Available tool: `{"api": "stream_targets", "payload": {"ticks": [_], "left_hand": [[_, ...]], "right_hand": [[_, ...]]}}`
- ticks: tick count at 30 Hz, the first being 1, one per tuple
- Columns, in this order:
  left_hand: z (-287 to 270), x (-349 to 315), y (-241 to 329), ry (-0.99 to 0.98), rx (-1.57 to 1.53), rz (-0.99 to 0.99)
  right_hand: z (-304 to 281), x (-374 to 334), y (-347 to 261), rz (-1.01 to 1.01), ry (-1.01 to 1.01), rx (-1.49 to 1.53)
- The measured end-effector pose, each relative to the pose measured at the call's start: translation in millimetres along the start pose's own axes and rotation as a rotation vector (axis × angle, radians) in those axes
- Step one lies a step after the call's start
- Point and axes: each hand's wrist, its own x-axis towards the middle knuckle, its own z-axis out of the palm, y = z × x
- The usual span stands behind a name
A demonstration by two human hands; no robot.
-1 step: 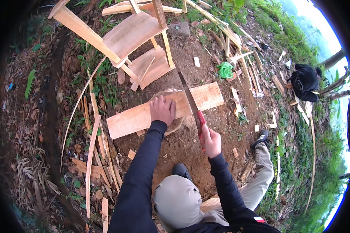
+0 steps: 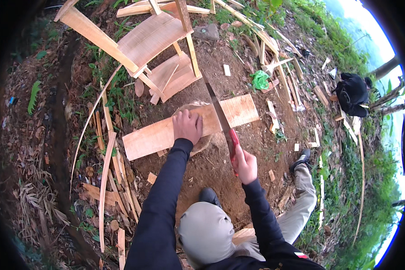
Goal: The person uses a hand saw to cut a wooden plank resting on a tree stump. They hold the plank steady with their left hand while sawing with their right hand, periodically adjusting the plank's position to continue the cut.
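Observation:
A pale wooden board (image 2: 153, 137) lies slantwise across a round tree stump (image 2: 202, 147), which is mostly hidden under it. My left hand (image 2: 187, 126) bears down on the board left of the saw, its fingers bent over the wood. In my right hand (image 2: 245, 165) is the red handle of a handsaw (image 2: 218, 106), gripped with the fingers wrapped round. The saw's blade crosses the board right of the middle and points away from me, its tip beyond the far edge. How deep the blade sits in the wood I cannot tell.
A wooden chair (image 2: 154, 33) stands ahead on the left. Long wood strips (image 2: 107, 189) lie at the left, more offcuts (image 2: 272, 118) at the right. A green plastic bag (image 2: 260, 80) lies far right of the board. A person in dark clothing (image 2: 352, 93) crouches farther right.
The saw's tip reaches a little farther forward, and my right hand has shifted very slightly. My left hand and the board stay in place.

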Motion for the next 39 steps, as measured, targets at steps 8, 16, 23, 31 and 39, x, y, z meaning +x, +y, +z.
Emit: {"api": "stream_targets", "payload": {"ticks": [8, 16, 23, 31, 39], "left_hand": [[-3, 6, 8, 0.010, -0.061, 0.010], [-6, 2, -3, -0.003, -0.081, 0.003], [-4, 4, 7, 0.003, -0.081, -0.006], [-7, 1, 3, -0.010, -0.049, -0.006], [-8, 2, -4, -0.013, -0.065, -0.023]], "right_hand": [[-3, -8, 24, -0.093, 0.080, -0.196], [-22, -74, 3, 0.060, 0.033, -0.042], [9, 37, 5, -0.130, 0.054, -0.183], [-20, -38, 24, 0.009, 0.042, -0.139], [-19, -50, 14, 0.057, 0.041, -0.204]]}}
